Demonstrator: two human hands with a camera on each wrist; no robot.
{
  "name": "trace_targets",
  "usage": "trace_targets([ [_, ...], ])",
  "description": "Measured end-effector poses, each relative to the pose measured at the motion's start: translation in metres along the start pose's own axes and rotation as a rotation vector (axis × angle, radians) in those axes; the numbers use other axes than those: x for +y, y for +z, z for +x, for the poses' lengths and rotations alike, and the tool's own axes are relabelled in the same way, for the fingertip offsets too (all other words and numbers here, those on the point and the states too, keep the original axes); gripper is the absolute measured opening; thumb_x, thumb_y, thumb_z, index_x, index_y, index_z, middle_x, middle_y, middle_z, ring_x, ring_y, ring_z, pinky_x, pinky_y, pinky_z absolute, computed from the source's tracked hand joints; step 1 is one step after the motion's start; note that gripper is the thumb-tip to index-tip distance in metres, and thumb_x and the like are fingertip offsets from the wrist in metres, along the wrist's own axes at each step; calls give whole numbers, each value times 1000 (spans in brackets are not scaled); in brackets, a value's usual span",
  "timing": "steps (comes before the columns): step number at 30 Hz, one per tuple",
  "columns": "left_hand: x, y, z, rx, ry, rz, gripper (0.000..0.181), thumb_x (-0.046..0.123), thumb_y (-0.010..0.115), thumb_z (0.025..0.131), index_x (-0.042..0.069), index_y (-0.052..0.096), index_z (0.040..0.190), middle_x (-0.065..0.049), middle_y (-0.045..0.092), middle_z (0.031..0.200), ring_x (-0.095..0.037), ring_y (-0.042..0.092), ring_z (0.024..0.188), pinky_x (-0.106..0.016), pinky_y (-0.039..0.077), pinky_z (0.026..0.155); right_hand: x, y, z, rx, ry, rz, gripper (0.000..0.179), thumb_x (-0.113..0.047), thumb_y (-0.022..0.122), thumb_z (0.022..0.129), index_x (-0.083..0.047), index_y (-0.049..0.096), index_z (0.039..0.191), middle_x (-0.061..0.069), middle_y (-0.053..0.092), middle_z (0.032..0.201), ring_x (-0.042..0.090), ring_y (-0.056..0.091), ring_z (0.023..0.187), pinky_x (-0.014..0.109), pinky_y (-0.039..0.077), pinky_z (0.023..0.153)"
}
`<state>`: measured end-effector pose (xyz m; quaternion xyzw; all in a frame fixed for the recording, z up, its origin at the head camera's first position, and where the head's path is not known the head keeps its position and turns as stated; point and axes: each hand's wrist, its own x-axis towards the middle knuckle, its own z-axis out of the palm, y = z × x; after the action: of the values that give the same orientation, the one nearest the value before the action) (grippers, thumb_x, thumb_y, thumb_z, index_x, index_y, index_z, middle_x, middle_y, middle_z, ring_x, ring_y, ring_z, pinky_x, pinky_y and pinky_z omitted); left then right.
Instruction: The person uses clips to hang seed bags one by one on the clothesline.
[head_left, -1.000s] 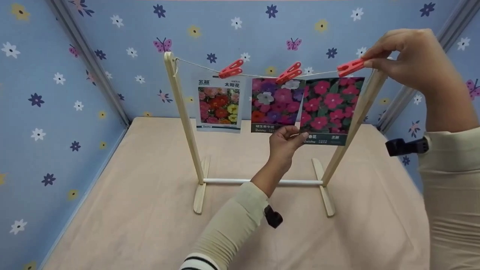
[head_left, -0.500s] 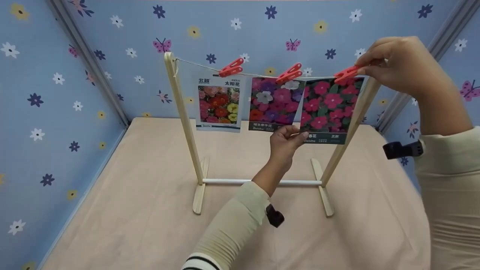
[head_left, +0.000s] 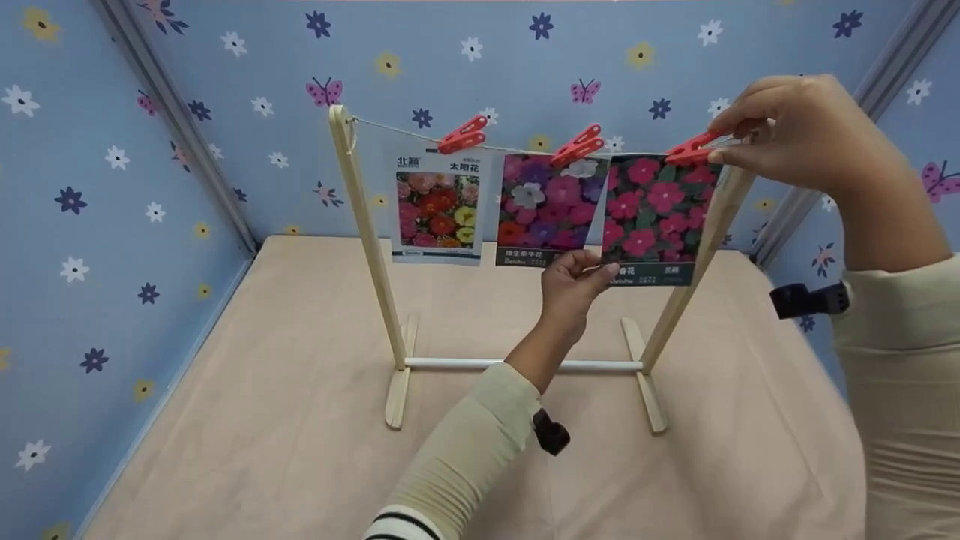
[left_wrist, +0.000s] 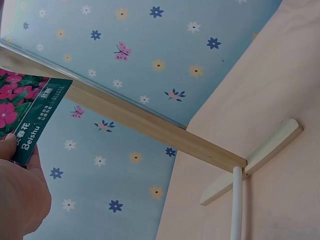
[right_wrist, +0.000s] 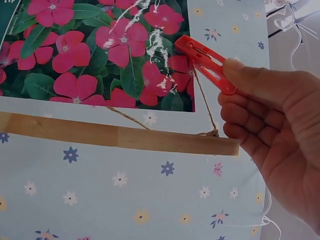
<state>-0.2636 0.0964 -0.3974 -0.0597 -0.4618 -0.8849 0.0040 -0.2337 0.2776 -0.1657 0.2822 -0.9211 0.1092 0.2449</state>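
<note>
My left hand (head_left: 566,296) pinches the lower left corner of a flower seed packet (head_left: 654,214) with bright pink blooms, between thumb and fingers. In the left wrist view its dark green label strip (left_wrist: 42,112) shows above my thumb. My right hand (head_left: 810,135) pinches the handles of a red clothespin (head_left: 686,150) whose nose sits at the packet's top edge on the string. Seen from the right wrist, the clothespin (right_wrist: 207,62) overlaps the packet's edge beside the string (right_wrist: 205,100).
Two more packets hang from the string by red clothespins: a white-bordered one (head_left: 439,210) and a purple-flowered one (head_left: 551,206). A wooden frame with a left post (head_left: 371,247), right post (head_left: 709,255) and white crossbar (head_left: 600,365) stands on the peach cloth (head_left: 300,450). Flowered walls surround it.
My right hand has moved down and left, bringing the clothespin from beside the pink packet's top corner onto its top edge. My left hand has stayed at the lower corner.
</note>
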Motion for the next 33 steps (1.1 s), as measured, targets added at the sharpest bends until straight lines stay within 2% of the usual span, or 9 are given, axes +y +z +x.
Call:
trace_targets([
  [7,2,-2,-3,7,0,22,21,-11,74,78,7,63,82,-2,62,79,-13,64,76,-30,59,74,1,0,0,17,-7,-3,24,-1,78,81,4,73,105,16,67,100,15,49,78,0,33,68],
  [15,5,-2,-6,-7,7,56,20,-12,74,77,3,64,86,-2,61,81,-13,60,78,-27,58,74,6,3,-2,108,-24,27,36,-4,82,78,4,70,111,17,67,103,13,49,90,2,35,74],
  [18,7,-3,-7,-4,12,56,20,-12,74,76,1,66,89,-2,62,83,-13,60,80,-28,58,76,8,4,-5,166,-4,42,35,-4,81,78,2,71,111,16,67,105,4,49,93,3,36,78],
  [22,6,-7,-8,-13,26,48,21,-11,75,77,-3,67,95,-4,65,88,-14,64,84,-30,58,82,12,9,-10,292,11,61,30,-2,81,78,4,72,106,18,68,103,-7,44,94,6,37,85],
  [26,7,-12,-8,-29,39,60,24,-10,75,78,-6,67,100,-6,68,93,-16,66,89,-32,57,86,14,14,-18,404,17,65,26,-6,80,80,7,72,101,20,67,101,-12,40,95,9,38,87],
  [30,10,-18,-9,-42,58,105,27,-10,75,77,-8,67,103,-9,69,96,-17,66,93,-32,57,85,12,20,-29,490,61,87,25,-8,79,82,8,71,100,12,67,100,-11,42,97,11,40,87],
  [33,13,-24,-11,-42,74,172,28,-9,77,77,-9,68,104,-12,70,98,-18,66,96,-31,57,83,10,27,-40,542,92,114,25,-7,79,81,8,72,100,11,67,98,-6,47,96,14,41,89],
])
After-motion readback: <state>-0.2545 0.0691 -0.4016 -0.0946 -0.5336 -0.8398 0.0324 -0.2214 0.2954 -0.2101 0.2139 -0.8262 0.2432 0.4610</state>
